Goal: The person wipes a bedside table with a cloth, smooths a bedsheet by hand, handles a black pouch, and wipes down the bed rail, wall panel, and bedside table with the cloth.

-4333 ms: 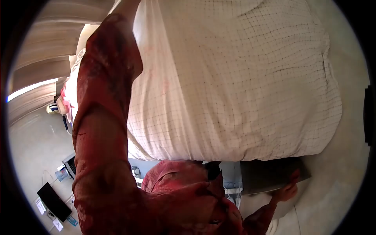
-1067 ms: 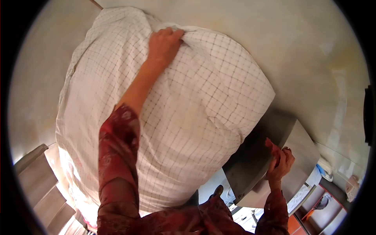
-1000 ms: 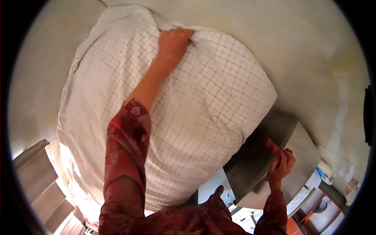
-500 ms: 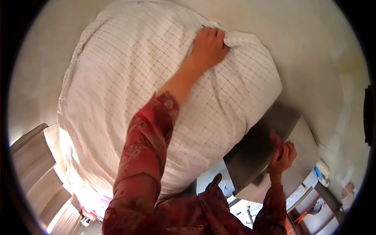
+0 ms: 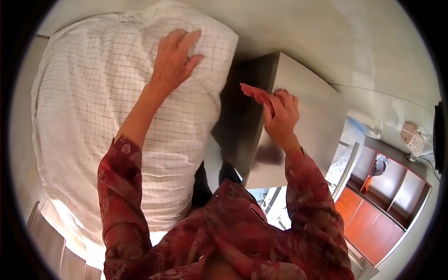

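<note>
My left hand [image 5: 175,60] rests on a white checked bedcover [image 5: 93,98], palm down, with its fingers apart. The cover spreads over a wide bed and has loose wrinkles. A crumpled red cloth [image 5: 254,93] is gripped in my right hand [image 5: 283,114], and its free end sticks out to the left. That hand is over the smooth grey top of a box-like cabinet [image 5: 312,116] beside the bed; its dark side faces the bed. Whether the cloth touches the cabinet I cannot tell.
A low shelf unit with orange doors [image 5: 373,224] stands at the lower right. Near the right wall is a small pale basket [image 5: 413,137]. Pale curtains [image 5: 60,254] hang at the lower left. A narrow gap of floor [image 5: 212,156] separates bed and cabinet.
My view has turned toward the cabinet. My left hand has let go of the bedcover's edge and now lies spread on it. The right hand still holds the red cloth, now over the cabinet top.
</note>
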A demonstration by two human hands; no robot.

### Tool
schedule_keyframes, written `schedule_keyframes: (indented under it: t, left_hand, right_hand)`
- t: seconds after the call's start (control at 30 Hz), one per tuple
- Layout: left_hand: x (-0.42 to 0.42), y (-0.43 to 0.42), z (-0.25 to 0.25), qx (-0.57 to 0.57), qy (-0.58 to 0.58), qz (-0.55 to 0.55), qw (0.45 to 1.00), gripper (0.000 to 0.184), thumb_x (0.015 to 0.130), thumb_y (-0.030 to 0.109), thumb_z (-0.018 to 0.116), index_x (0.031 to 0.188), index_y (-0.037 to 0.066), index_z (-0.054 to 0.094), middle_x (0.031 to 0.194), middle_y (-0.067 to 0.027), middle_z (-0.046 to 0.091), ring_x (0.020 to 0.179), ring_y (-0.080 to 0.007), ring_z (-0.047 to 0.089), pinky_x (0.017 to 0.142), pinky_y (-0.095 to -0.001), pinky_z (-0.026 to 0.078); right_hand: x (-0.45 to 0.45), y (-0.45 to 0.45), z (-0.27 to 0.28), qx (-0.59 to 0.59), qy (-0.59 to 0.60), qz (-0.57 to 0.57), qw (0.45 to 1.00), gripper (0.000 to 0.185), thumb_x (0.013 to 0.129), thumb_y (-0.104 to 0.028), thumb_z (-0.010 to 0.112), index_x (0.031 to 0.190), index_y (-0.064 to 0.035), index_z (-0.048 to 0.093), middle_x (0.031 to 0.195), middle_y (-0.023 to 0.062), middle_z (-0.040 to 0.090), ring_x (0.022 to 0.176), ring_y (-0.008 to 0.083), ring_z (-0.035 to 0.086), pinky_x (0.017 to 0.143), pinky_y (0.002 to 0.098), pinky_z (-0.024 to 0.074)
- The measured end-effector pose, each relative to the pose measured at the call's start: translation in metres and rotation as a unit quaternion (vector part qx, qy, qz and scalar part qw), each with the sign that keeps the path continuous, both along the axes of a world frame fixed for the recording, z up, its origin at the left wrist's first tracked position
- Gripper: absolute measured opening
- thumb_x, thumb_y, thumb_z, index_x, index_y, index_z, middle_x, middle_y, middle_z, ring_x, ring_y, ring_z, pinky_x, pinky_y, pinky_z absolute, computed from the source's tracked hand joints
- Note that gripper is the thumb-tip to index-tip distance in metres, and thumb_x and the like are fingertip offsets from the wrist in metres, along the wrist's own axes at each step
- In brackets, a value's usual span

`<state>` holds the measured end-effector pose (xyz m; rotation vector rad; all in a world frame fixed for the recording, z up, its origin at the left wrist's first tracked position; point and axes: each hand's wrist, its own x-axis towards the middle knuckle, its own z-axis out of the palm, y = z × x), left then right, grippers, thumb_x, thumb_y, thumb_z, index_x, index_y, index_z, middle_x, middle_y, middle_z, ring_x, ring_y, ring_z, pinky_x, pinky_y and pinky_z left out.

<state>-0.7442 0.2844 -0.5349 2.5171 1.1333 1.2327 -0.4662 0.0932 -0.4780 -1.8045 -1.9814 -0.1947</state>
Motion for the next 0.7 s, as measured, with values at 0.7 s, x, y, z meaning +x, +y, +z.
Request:
schedule_keyframes:
  t: [0.7]
  left_hand:
    - [0.032, -0.144, -0.010, -0.051, -0.001, 0.129, 0.990, 0.038, 0.087, 0.022, 0.073, 0.123, 0.014, 0.071, 0.137, -0.0166, 0.059, 0.132, -0.0427, 0.049, 0.107, -0.0676, 0.033]
  right_hand:
    - [0.074, 0.108, -0.042, -0.015, -0.173, -0.126, 0.977, 0.029, 0.100, -0.043, 0.057, 0.113, -0.0179, 0.066, 0.120, 0.0107, 0.062, 0.103, 0.0412, 0.061, 0.080, 0.0525, 0.0559]
